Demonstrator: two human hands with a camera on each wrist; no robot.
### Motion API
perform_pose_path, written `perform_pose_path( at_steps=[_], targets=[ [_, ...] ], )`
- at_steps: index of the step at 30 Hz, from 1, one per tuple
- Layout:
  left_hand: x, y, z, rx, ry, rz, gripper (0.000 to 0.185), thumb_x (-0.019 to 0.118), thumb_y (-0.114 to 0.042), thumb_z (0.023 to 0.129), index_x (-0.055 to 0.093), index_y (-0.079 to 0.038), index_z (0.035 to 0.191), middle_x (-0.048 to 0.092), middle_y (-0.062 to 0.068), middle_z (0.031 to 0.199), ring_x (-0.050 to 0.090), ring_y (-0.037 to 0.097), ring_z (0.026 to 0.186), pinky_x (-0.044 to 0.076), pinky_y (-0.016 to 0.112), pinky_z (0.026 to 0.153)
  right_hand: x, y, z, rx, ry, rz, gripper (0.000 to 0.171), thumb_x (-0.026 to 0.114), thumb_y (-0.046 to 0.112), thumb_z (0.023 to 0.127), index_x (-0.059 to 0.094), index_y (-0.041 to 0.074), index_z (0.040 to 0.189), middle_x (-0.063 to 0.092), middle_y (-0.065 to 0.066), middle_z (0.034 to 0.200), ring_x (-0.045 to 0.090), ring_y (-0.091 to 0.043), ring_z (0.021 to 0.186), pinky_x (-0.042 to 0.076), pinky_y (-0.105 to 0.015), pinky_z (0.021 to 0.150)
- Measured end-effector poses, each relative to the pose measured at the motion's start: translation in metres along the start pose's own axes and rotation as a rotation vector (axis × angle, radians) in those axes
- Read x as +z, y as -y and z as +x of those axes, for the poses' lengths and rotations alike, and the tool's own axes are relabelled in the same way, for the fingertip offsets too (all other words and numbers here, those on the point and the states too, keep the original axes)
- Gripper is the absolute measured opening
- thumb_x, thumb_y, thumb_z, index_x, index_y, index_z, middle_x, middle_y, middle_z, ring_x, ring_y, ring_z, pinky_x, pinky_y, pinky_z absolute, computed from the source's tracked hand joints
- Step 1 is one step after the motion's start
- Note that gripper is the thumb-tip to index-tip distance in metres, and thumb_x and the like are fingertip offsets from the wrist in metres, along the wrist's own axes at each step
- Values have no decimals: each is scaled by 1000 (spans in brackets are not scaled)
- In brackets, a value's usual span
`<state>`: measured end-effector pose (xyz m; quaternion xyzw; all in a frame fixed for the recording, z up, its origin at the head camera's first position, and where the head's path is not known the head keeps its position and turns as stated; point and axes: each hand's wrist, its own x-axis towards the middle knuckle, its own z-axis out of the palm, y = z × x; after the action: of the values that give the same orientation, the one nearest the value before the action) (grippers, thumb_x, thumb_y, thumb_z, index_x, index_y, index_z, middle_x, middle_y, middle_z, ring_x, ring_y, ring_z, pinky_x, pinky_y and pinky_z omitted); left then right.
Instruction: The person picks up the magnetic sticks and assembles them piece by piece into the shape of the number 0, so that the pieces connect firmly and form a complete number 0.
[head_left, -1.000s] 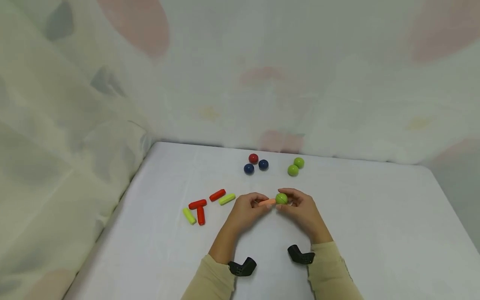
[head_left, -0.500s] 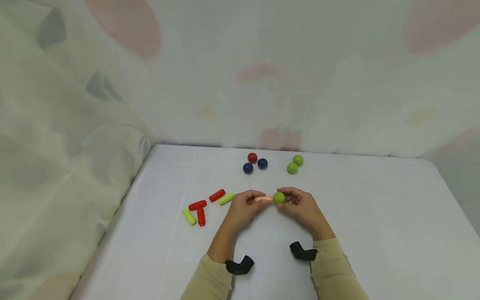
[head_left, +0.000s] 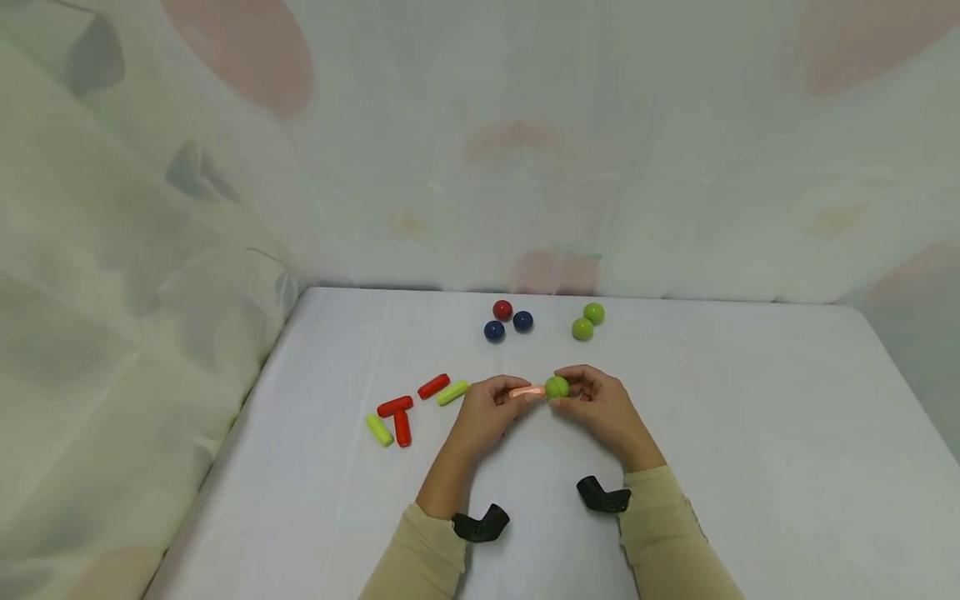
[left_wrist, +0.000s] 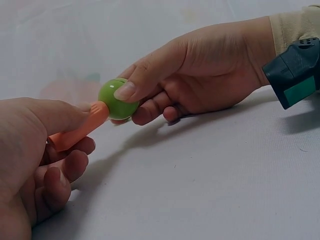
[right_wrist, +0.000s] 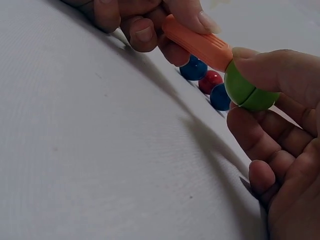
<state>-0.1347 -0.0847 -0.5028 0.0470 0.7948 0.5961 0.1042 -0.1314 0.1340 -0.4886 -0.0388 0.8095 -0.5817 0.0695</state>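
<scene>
My left hand (head_left: 487,412) pinches an orange rod (head_left: 527,391) between thumb and fingertips, the other fingers loosely curled, and my right hand (head_left: 600,404) pinches a green ball (head_left: 557,387) between thumb and forefinger; the rod's tip touches the ball's side, both held just above the white counter (head_left: 750,433) in front of me. The ball looks hard, smooth and glossy, with a seam round its middle, so I judge it light but apt to slip or roll; I'd take it across its widest part, fingers on opposite sides. The rod seems stiff, light plastic with fine ribbing near its end, which should give grip; holding it by the far end leaves the tip free. Counting what lies on the counter: to my left are three red rods (head_left: 395,407) and two yellow-green rods (head_left: 453,392), so with the orange one six rods in all. Farther back sit one red ball (head_left: 502,310) and two blue balls (head_left: 522,321) touching in a cluster, and beside them two more green balls (head_left: 582,329), also touching, making three green balls and six balls together
</scene>
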Motion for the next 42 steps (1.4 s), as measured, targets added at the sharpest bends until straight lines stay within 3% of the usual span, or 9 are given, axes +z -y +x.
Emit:
perform_pose_path(
  at_steps=[14,25,33,42],
  targets=[
    [1,0,-2,20,-6,28,23,71,-40,89,72,-25,107,68,-6,96,54,15,78,45,26,63,3,-3,1,-6,-22,-9,44,83,29,79,67,19,118,69,-4,94,57,-19,79,46,-26,67],
    [1,1,-2,31,-10,30,23,71,-39,89,72,-26,107,67,-5,94,53,13,76,44,25,61,4,-2,-1,-34,-13,-94,44,81,31,81,68,21,121,65,-2,89,52,-19,74,44,-26,63],
    [2,0,-2,18,-7,51,26,70,-44,89,72,-27,109,66,-5,92,53,14,75,44,26,61,3,-2,-3,-17,-23,-71,44,81,31,81,68,19,121,65,-3,89,52,-19,73,44,-26,62],
    [-1,-6,-5,-18,-12,-5,21,67,-31,93,69,-25,113,66,0,90,54,15,62,45,26,48,-3,0,0,-27,-23,-21,42,79,26,83,67,18,123,69,-4,98,59,-20,82,49,-25,68]
  ],
)
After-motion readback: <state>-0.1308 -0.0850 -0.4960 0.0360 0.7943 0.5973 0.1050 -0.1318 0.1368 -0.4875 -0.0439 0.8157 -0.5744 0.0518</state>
